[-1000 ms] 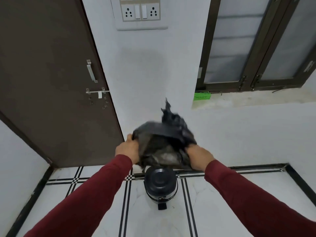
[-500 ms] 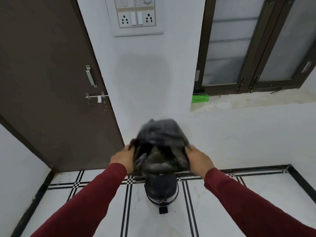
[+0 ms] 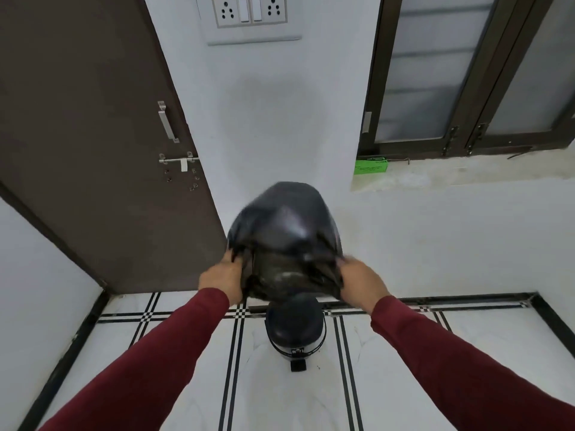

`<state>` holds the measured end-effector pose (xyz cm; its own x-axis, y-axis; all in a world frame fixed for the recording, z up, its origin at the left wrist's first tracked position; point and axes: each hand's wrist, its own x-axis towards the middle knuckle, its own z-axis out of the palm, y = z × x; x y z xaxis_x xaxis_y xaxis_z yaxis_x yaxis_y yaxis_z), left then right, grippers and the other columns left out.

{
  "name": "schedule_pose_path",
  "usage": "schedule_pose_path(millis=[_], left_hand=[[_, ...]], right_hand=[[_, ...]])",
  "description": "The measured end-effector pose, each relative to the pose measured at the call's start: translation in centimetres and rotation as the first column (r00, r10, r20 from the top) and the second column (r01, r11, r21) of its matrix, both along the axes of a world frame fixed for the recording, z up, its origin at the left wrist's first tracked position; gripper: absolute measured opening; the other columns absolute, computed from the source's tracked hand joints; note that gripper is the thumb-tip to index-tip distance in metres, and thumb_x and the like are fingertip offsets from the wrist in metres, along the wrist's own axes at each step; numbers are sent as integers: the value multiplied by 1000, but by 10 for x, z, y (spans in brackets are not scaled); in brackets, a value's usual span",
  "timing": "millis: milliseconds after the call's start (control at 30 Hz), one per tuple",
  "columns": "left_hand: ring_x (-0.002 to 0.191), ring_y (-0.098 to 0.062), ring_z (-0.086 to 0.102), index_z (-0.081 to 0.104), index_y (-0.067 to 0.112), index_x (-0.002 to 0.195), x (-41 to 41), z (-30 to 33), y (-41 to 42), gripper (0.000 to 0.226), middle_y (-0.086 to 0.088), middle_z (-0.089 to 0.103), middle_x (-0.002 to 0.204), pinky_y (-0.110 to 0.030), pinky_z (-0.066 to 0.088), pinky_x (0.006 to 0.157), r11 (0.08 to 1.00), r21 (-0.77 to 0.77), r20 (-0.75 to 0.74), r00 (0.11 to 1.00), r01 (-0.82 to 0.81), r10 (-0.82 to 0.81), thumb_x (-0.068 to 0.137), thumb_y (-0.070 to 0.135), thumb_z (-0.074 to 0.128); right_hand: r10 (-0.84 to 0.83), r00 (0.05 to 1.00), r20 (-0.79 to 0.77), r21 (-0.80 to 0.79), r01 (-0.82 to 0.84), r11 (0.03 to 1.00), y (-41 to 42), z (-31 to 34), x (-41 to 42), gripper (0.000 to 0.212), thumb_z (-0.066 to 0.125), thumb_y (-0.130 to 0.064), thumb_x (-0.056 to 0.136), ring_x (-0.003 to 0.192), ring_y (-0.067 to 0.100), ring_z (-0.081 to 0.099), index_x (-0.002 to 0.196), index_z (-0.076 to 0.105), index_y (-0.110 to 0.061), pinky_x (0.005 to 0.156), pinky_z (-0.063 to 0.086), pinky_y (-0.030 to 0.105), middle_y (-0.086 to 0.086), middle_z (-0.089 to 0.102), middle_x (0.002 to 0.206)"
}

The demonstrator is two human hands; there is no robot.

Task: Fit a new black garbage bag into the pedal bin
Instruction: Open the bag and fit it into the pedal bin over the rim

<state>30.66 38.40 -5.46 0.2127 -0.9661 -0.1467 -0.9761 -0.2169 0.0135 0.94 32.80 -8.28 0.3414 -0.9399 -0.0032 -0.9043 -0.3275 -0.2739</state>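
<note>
A black garbage bag (image 3: 284, 237) balloons with air in front of me, its mouth facing me and its closed end swollen upward. My left hand (image 3: 222, 279) grips the bag's left rim and my right hand (image 3: 361, 281) grips the right rim. Both arms wear dark red sleeves. Below the bag, on the floor, stands the small black pedal bin (image 3: 295, 328) with its lid down and its pedal (image 3: 297, 365) pointing toward me. The bag hides the bin's far edge.
A brown door (image 3: 93, 135) with a metal handle and latch stands at the left. A white wall with a socket panel (image 3: 250, 10) rises behind the bin. A window ledge at the right holds a green box (image 3: 371, 165). The floor is white tile with black lines.
The bag went from a crumpled bunch with a tip sticking up to a rounded, air-filled dome. Both hands stayed on its rim and spread slightly apart.
</note>
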Motion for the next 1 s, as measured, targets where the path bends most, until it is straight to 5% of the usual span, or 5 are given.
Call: schedule_pose_path(millis=[133, 233, 433, 667, 1000], left_hand=[[137, -30, 52, 41, 17, 152, 12, -27, 10, 69, -9, 28, 163, -44, 47, 110, 920, 390, -47, 997, -44, 67, 88, 33, 63], [129, -32, 58, 42, 15, 150, 17, -35, 7, 68, -8, 23, 165, -43, 51, 104, 949, 308, -145, 982, -67, 117, 86, 30, 60], [120, -33, 60, 49, 9, 140, 33, -47, -9, 63, -10, 40, 151, -35, 55, 92, 965, 252, -333, 930, -71, 156, 78, 13, 61], [118, -32, 60, 51, 10, 141, 71, -65, -34, 63, -13, 46, 146, -34, 57, 87, 960, 276, -379, 912, -50, 157, 78, 15, 61], [92, -22, 54, 49, 11, 142, 100, -91, -59, 65, -6, 41, 144, -16, 42, 35, 928, 372, -432, 889, 25, 149, 78, 11, 60]], right_hand=[[-13, 984, -175, 503, 101, 859, 4, -11, -4, 25, 56, -15, 83, 105, 33, 68, 103, 70, -9, 72, 50, 26, 14, 71, 109], [-238, 971, 33, 466, 196, 863, -7, -11, 1, 13, 55, -11, 78, 87, 31, 66, 77, 67, -7, 66, 50, 26, 13, 68, 84], [-303, 900, 314, 363, 182, 914, -29, -15, 30, 21, 63, -13, 88, 94, 30, 68, 104, 71, -22, 86, 54, 35, 11, 73, 99], [-370, 882, 291, 398, 240, 885, -31, -35, 64, 32, 52, -3, 88, 76, 27, 67, 78, 64, -31, 71, 52, 33, 5, 72, 81], [-615, 760, 208, 537, 437, 722, -36, -62, 95, 15, 69, -17, 72, 75, 24, 65, 60, 61, -17, 69, 52, 29, 2, 71, 69]])
